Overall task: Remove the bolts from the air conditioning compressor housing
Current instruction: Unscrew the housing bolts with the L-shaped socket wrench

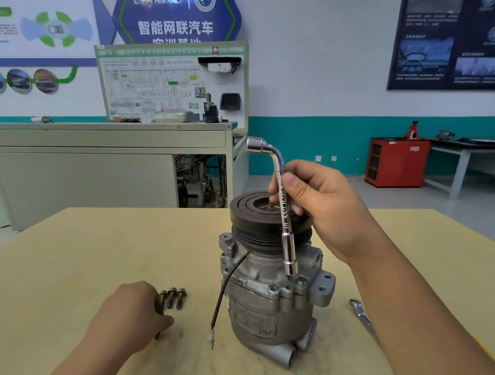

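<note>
The grey air conditioning compressor [269, 300] stands upright on the table with its black pulley [252, 214] on top. Two bolts [274, 289] still sit in the housing flange facing me. My right hand [323, 207] grips a chrome L-shaped socket wrench [283, 214] held upright, its lower socket just above the right flange bolt [301, 281]. Three removed bolts [172, 298] lie side by side left of the compressor. My left hand [128, 316] rests on the table beside them, fingers curled over another bolt whose tip [157, 336] shows below the thumb.
A black wire with a connector [218, 308] hangs from the compressor onto the wooden table [66, 265]. A flat spanner [362, 317] lies by my right forearm. A grey training bench [87, 166] and a red cabinet [395, 161] stand beyond the table.
</note>
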The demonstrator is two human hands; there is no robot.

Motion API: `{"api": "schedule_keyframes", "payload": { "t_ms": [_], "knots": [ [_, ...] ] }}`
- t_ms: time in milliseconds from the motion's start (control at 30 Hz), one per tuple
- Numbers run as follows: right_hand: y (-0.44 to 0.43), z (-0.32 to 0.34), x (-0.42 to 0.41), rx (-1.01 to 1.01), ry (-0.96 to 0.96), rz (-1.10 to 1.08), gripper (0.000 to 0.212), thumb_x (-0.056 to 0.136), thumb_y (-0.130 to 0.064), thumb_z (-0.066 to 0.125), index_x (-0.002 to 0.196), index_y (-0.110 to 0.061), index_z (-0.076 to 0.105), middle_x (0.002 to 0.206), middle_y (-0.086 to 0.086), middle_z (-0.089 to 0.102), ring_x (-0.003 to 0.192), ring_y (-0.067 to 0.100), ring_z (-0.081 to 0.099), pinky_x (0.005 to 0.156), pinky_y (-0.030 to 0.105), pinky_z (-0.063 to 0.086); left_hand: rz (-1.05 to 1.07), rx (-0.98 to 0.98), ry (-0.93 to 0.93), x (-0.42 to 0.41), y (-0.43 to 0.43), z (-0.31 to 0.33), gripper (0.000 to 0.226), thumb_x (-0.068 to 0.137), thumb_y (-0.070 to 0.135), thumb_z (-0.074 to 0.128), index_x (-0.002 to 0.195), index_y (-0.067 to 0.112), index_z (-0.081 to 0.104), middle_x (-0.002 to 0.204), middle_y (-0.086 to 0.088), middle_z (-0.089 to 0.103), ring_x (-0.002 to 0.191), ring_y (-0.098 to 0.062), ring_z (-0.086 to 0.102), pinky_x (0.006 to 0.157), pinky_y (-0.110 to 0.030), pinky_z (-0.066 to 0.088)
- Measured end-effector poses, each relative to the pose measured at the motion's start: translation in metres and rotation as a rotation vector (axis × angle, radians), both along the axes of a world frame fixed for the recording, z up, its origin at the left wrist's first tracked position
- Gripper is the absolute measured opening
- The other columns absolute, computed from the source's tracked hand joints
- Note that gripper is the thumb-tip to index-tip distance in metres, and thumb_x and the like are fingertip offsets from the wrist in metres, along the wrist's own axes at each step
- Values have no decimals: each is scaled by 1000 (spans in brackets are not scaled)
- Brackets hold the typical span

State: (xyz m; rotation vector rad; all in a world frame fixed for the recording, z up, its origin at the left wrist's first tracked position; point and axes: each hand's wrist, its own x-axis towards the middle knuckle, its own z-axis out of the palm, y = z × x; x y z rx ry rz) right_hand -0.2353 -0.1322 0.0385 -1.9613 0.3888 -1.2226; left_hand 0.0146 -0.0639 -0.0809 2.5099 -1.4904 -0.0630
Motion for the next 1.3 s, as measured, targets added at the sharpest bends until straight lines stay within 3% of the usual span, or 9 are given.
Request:
{"api": "schedule_keyframes", "payload": {
  "t_ms": [233, 500, 700, 767, 900, 1000, 1100, 1167, 1300],
  "knots": [
    [2, 0, -2, -26, -2, 3, 15, 91, -21, 52, 81, -23, 63, 68, -15, 61, 62, -2, 54, 62, 11, 44, 30, -81, -65, -4, -1, -12, 17, 81, 41, 62, 79, 25, 55, 75, 10, 54, 68, -8, 52, 48, -19, 33],
    [-3, 11, -26, -58, 56, -27, 17, 86, -6, 64, 83, -22, 62, 64, -15, 63, 57, -1, 58, 52, 8, 42, 19, -155, 25, -8, 1, -8, 23, 79, 42, 67, 84, 24, 53, 78, 8, 56, 72, -11, 56, 51, -21, 36],
    [-3, 16, -35, -21, 107, -61, 20, 84, 2, 64, 83, -16, 56, 65, -8, 62, 50, 7, 58, 46, 10, 41, -68, -547, 156, -42, 4, 33, 20, 85, 27, 65, 70, 25, 52, 46, 6, 53, 41, -6, 53, 38, -23, 30],
    [-2, 16, -34, -35, 138, -70, 19, 84, 0, 64, 85, -17, 55, 65, -9, 61, 51, 6, 58, 47, 11, 42, -147, -726, 173, -59, 6, 50, 19, 88, 25, 60, 72, 29, 51, 56, 8, 53, 48, -3, 56, 37, -17, 29],
    [0, 17, -32, -50, 164, -91, 19, 85, 0, 63, 86, -16, 53, 66, -8, 58, 54, 8, 58, 51, 15, 46, -378, -1004, 224, -90, 7, 83, 10, 91, 36, 48, 85, 33, 55, 84, 20, 57, 83, 4, 55, 66, -11, 39],
    [2, 17, -31, -42, 166, -107, 19, 85, -1, 63, 85, -16, 53, 65, -6, 59, 52, 9, 59, 50, 19, 48, -578, -941, 267, -107, 4, 102, 21, 92, 49, 47, 93, 35, 62, 95, 23, 58, 98, 10, 50, 77, 1, 33],
    [4, 18, -31, -37, 177, -130, 17, 85, -2, 63, 86, -15, 53, 61, -5, 61, 49, 10, 60, 48, 22, 51, -718, -735, 303, -119, -2, 115, 31, 72, 65, 54, 89, 41, 66, 101, 23, 60, 100, 11, 51, 77, -1, 36],
    [5, 19, -30, -41, 199, -146, 16, 85, -3, 64, 86, -14, 53, 60, -8, 63, 48, 11, 61, 48, 22, 52, -759, -634, 285, -123, -8, 120, 27, 62, 62, 63, 83, 45, 64, 101, 23, 63, 99, 11, 52, 80, -6, 38],
    [6, 18, -28, -79, 239, -247, 18, 81, -9, 70, 80, -20, 56, 60, -5, 64, 52, 12, 63, 51, 29, 56, -754, -630, 367, -124, -18, 120, 27, 63, 49, 72, 85, 33, 74, 86, 17, 70, 85, 6, 60, 74, -16, 45]
  ]
}}
